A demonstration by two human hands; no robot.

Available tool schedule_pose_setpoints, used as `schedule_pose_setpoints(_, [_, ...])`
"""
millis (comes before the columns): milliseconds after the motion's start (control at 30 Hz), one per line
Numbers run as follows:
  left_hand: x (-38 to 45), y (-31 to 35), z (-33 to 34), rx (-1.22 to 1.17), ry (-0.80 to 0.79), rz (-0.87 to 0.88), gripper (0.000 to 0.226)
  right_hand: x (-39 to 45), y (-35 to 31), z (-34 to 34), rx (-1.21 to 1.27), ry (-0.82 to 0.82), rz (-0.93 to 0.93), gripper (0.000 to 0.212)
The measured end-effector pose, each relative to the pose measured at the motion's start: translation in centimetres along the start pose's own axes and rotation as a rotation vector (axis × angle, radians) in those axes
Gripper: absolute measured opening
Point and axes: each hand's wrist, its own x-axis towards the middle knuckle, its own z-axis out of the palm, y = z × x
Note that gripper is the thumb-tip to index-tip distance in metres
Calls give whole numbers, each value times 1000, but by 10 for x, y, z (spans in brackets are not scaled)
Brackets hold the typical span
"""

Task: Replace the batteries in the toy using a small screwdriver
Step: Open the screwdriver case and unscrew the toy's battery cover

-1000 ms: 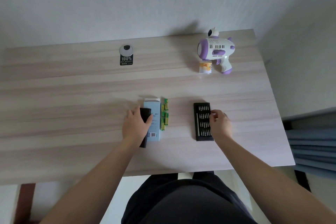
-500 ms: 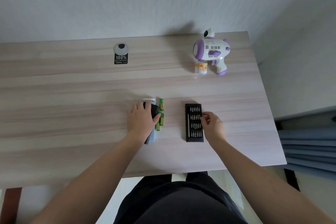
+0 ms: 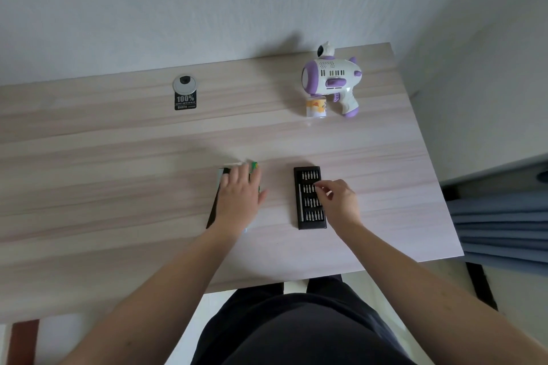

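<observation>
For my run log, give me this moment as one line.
phase: picking a bit | left hand: flat on black lid | right hand: fingers over bit tray | toy blaster: untouched

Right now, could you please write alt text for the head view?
Right hand reaches into an open black screwdriver bit case on a wooden table; left hand rests on a dark cover. A purple-and-white toy gun lies beyond.

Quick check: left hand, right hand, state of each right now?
Left hand: open, resting flat on the black case lid.
Right hand: fingers curled over the bit tray; grasp cannot be told.
</observation>
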Motion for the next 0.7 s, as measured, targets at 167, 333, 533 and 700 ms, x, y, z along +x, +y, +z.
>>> schedule_pose_setpoints(167, [1, 40, 1, -213, -144, 272, 39, 2, 0, 1, -34, -64, 5, 18])
schedule_pose_setpoints(333, [9, 60, 1, -296, -296, 201, 58, 5, -1, 3, -67, -104, 10, 20])
schedule_pose_setpoints(533, [13, 61, 4, -317, -399, 206, 79, 8, -2, 2, -75, -131, 1, 23])
schedule_pose_setpoints(700, [14, 65, 4, -399, -416, 194, 85, 6, -1, 2, -88, -156, -5, 25])
